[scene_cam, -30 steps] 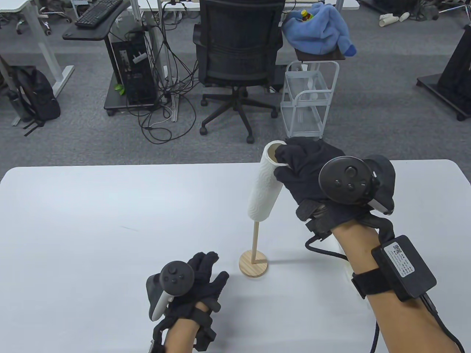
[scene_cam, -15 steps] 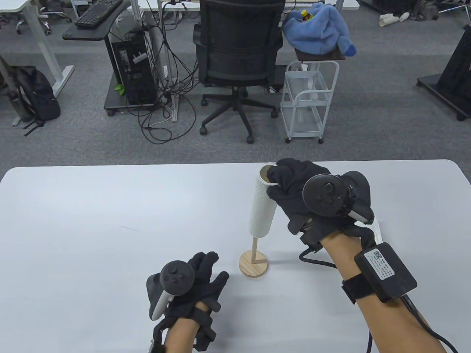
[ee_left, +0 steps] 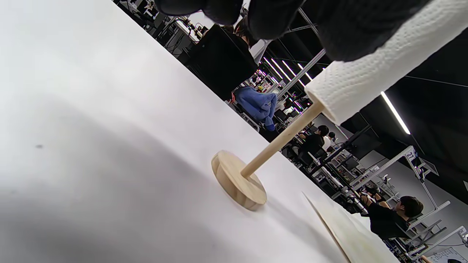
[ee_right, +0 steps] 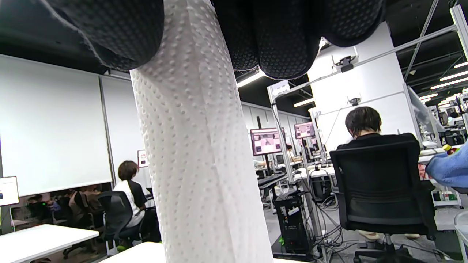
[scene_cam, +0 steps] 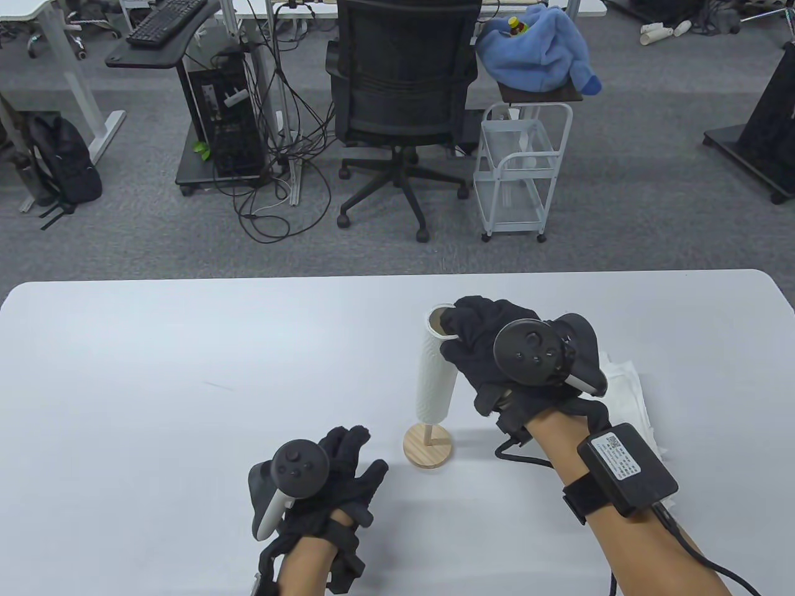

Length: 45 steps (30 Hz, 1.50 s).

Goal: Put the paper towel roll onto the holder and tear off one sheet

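Note:
A thin white paper towel roll (scene_cam: pixel 433 366) stands nearly upright on the wooden rod of the holder (scene_cam: pixel 427 446), its lower end a short way above the round wooden base. My right hand (scene_cam: pixel 475 338) grips the roll's top end, fingers curled round the rim. In the right wrist view the roll (ee_right: pixel 197 153) fills the middle under my fingers. The left wrist view shows the holder (ee_left: pixel 239 179) and the roll (ee_left: pixel 369 76) partway down the rod. My left hand (scene_cam: pixel 348 462) rests on the table just left of the base, holding nothing.
Loose white paper sheets (scene_cam: pixel 627 385) lie on the white table (scene_cam: pixel 155 372) behind my right wrist. Beyond the far edge stand a black office chair (scene_cam: pixel 400 93), a white wire cart (scene_cam: pixel 522 167) and a desk with cables.
My right hand has slid the roll down the rod, from high above the base to just above it. The loose sheets have come into view. The left hand has stayed still.

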Each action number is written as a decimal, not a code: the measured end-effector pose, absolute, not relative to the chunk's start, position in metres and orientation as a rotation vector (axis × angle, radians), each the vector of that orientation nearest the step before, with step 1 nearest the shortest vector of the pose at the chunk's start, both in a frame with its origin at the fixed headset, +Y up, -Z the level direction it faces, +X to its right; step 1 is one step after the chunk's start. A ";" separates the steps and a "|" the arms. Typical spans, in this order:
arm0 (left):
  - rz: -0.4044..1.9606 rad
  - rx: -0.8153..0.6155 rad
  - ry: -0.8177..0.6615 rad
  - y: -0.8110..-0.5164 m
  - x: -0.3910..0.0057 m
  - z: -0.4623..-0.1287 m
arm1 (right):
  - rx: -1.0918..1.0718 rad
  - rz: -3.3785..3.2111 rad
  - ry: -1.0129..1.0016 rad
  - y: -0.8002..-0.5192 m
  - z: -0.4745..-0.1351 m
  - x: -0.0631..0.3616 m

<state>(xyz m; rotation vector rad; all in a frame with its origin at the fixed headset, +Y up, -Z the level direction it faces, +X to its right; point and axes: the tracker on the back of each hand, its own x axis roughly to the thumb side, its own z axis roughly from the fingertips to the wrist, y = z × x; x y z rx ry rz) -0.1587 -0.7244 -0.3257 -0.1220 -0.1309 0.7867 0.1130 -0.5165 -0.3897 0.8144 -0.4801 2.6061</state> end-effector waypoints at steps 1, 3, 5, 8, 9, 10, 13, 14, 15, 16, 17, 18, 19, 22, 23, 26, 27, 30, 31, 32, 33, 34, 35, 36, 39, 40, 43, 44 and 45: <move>0.787 -0.123 -0.132 -0.724 -0.159 -0.326 | 0.815 2.605 -0.476 -0.521 -0.390 0.113; 0.787 -0.122 -0.131 -0.724 -0.159 -0.326 | 0.809 2.601 -0.467 -0.529 -0.390 0.113; 0.788 -0.123 -0.131 -0.724 -0.159 -0.326 | 0.801 2.601 -0.448 -0.536 -0.391 0.113; 0.788 -0.125 -0.132 -0.724 -0.158 -0.326 | 0.793 2.605 -0.433 -0.546 -0.392 0.115; 0.787 -0.124 -0.132 -0.724 -0.158 -0.326 | 0.791 2.603 -0.425 -0.550 -0.393 0.115; 0.786 -0.124 -0.132 -0.724 -0.158 -0.326 | 0.790 2.604 -0.416 -0.553 -0.393 0.115; 0.786 -0.127 -0.131 -0.724 -0.158 -0.326 | 0.788 2.611 -0.398 -0.563 -0.394 0.115; 0.785 -0.127 -0.131 -0.724 -0.158 -0.326 | 0.788 2.611 -0.394 -0.567 -0.394 0.115; 0.785 -0.127 -0.131 -0.724 -0.158 -0.326 | 0.787 2.612 -0.389 -0.569 -0.394 0.114; 0.784 -0.127 -0.131 -0.724 -0.158 -0.326 | 0.789 2.611 -0.384 -0.572 -0.395 0.114; 0.784 -0.128 -0.130 -0.724 -0.158 -0.326 | 0.787 2.608 -0.380 -0.575 -0.395 0.114; 0.785 -0.129 -0.130 -0.724 -0.158 -0.326 | 0.786 2.605 -0.378 -0.579 -0.395 0.113; 0.785 -0.129 -0.130 -0.724 -0.158 -0.326 | 0.788 2.608 -0.371 -0.582 -0.395 0.113; 0.785 -0.129 -0.130 -0.724 -0.158 -0.326 | 0.788 2.614 -0.372 -0.589 -0.395 0.112; 0.785 -0.129 -0.130 -0.724 -0.158 -0.326 | 0.787 2.616 -0.370 -0.592 -0.395 0.112; 0.786 -0.130 -0.130 -0.724 -0.158 -0.326 | 0.784 2.612 -0.370 -0.600 -0.395 0.112; 0.786 -0.130 -0.130 -0.724 -0.158 -0.326 | 0.782 2.615 -0.372 -0.603 -0.394 0.111; 0.785 -0.126 -0.129 -0.723 -0.158 -0.326 | 0.770 2.621 -0.371 -0.613 -0.393 0.111; 0.784 -0.125 -0.128 -0.723 -0.158 -0.326 | 0.769 2.622 -0.365 -0.616 -0.393 0.110; 0.784 -0.125 -0.128 -0.723 -0.159 -0.326 | 0.766 2.623 -0.360 -0.620 -0.393 0.110; 0.784 -0.125 -0.127 -0.723 -0.159 -0.326 | 0.761 2.618 -0.361 -0.622 -0.392 0.111; 0.785 -0.125 -0.127 -0.723 -0.159 -0.326 | 0.755 2.595 -0.382 -0.622 -0.392 0.111; 0.785 -0.125 -0.126 -0.723 -0.158 -0.326 | 0.749 2.589 -0.371 -0.624 -0.392 0.111; 0.784 -0.124 -0.127 -0.723 -0.158 -0.326 | 0.745 2.583 -0.371 -0.624 -0.392 0.112; 0.787 -0.107 -0.141 -0.722 -0.157 -0.326 | 0.735 2.545 -0.345 -0.625 -0.393 0.114; 0.791 -0.102 -0.152 -0.722 -0.156 -0.326 | 0.721 2.510 -0.345 -0.624 -0.393 0.117; 0.843 -0.075 -0.191 -0.719 -0.153 -0.326 | 0.682 2.382 -0.348 -0.616 -0.391 0.133; 0.853 -0.050 -0.197 -0.717 -0.152 -0.326 | 0.668 2.346 -0.349 -0.613 -0.390 0.139; 0.833 -0.006 -0.201 -0.710 -0.151 -0.325 | 0.640 2.308 -0.340 -0.611 -0.390 0.149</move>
